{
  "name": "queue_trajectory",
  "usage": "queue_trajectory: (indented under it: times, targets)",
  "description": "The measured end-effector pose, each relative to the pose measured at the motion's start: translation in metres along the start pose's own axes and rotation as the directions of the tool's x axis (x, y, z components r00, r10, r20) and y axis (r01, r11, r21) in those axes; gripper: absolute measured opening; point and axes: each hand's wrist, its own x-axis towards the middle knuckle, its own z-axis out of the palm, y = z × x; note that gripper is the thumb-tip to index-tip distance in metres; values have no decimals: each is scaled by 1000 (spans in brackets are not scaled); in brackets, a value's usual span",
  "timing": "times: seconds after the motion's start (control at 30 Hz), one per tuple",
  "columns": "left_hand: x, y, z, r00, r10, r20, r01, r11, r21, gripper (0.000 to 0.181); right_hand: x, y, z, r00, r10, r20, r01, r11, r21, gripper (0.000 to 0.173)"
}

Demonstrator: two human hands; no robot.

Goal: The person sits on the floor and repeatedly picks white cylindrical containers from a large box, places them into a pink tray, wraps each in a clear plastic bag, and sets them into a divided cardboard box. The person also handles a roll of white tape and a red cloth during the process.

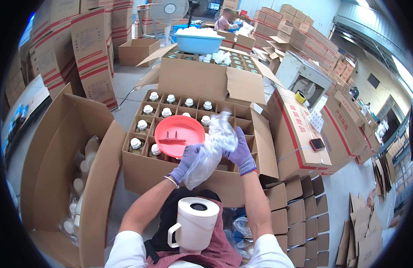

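My left hand, in a purple glove, grips one side of a crumpled clear plastic bag; whatever the bag wraps is blurred. At the bag's other side is my right hand, also gloved, its fingers raised against the plastic. Both are above an open cardboard carton with dividers, where white-capped bottles stand in several cells. A round red plastic tray rests on top of them, holding a red strip and two small dark pointed pieces. Below my hands, a white handled jug is at my lap.
On the left, an open carton holds white bottles in plastic. Ahead, a blue basin sits on another divided carton. A phone lies on a closed carton at right. Cardboard dividers stand at lower right. A person works far ahead.
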Motion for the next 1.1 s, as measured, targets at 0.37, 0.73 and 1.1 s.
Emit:
queue_trajectory:
  times: [0.37, 0.73, 1.1]
  targets:
    - [-1, -25, 66, 872, -461, -165, 193, 633, -750, 10, -85, 124, 46, 769, -626, 133, 15, -190, -982, 78]
    - [-123, 51, -19, 872, -368, -324, 120, 801, -587, 36, -154, 130, -73, 664, -748, -8, -575, -503, -646, 41]
    - [-315, 137, -44, 971, -232, -56, 235, 971, 44, 52, -318, 256, 1, 886, -216, 411, 184, -650, -737, 32]
